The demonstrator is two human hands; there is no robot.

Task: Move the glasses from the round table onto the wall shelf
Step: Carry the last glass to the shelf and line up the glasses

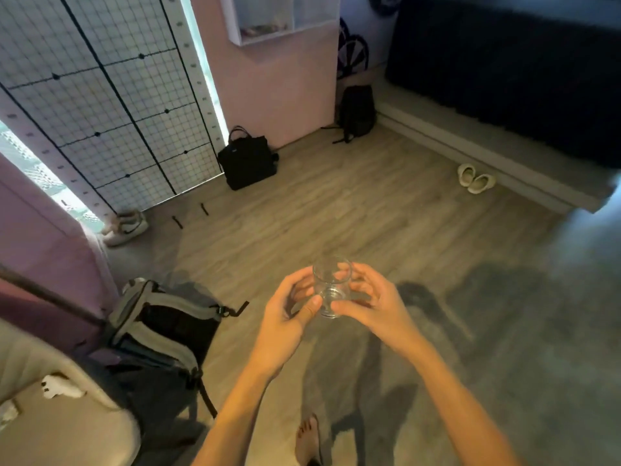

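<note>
A clear glass (pixel 331 290) sits upright in mid-air at the lower centre of the frame, cupped between both hands above the wood floor (pixel 336 203). The left hand (pixel 289 317) curls around its left side, thumb pressed against the lower wall near the base. The right hand (pixel 373 304) wraps the right side, fingers bent behind the glass and thumb across the front near the bottom. Both hands are partly closed on the glass, neither fully clenched.

The shelf (pixel 282 16), a white box on the pink wall, hangs at the top centre of the frame, well apart from the glass; something lies in its left compartment, too blurred to tell.

Below the shelf, a black bag (pixel 248 161) stands on the floor against the wall. A dark backpack (pixel 358 111) leans in the corner to its right. A pair of pale slippers (pixel 475 179) lies at the right. At lower left a grey-trimmed backpack (pixel 164 326) rests on the floor. White sneakers (pixel 126 227) sit at the foot of a wire grid panel (pixel 111 95) at upper left. A bare foot (pixel 307 438) shows at the bottom edge.
</note>
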